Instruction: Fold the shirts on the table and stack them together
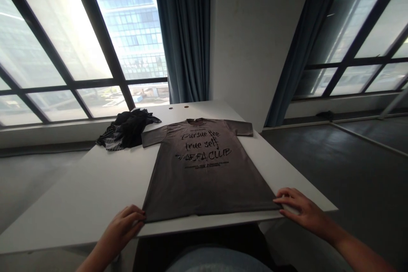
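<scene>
Small shirt print (206, 165) — unreadable; forearms (353, 246) — cut off.

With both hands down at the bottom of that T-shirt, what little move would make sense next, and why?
Perhaps a gentle outward tug by the left hand and right hand: the T-shirt lies spread out, print up, with a hand at each bottom corner, and its hem looks slightly uneven near the middle.

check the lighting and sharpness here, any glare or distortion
Head view: strong backlight, with parts of the window at picture left washed out; head view: the dark garment pile loses detail in shade; head view: the right-hand curtain slants, probably wide-angle stretch; head view: large lettering on the shirt reads, the smallest print is too soft.
</scene>
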Tool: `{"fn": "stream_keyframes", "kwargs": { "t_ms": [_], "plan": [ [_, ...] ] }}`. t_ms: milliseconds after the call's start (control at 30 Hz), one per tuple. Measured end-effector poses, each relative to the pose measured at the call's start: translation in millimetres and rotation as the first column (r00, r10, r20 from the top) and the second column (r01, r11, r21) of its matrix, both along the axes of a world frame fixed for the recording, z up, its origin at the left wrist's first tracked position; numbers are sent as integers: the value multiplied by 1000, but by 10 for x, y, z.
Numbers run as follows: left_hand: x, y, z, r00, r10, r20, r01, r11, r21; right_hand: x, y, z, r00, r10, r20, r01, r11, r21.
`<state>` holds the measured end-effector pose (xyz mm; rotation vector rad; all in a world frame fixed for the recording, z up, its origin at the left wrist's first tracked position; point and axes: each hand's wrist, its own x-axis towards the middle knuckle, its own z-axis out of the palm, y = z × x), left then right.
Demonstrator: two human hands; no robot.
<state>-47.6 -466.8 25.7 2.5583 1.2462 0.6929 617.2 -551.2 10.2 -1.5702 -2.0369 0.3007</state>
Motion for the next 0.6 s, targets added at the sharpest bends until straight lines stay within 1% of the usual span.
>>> {"fn": "stream_keyframes", "kwargs": {
  "t_ms": [100, 233, 400, 600],
  "plan": [
    [30, -15, 16, 999, 15, 30, -15, 1000, 3, -43, -42, 61, 998, -25, -49, 24, 1000, -19],
    [30, -32, 62, 999, 22, 47, -19, 998, -52, -97, -46, 132, 996, -14, -92, 11, 999, -37],
    [-31, -59, 71, 997, 56, 56, -51, 995, -87, -62, -70, 174, 997, 0, -73, -1, 1000, -22],
    [-49, -72, 49, 998, 63, 18, -62, 996, -64, -61, -91, 202, 999, 25, -46, -26, 999, -25]
  ]
}}
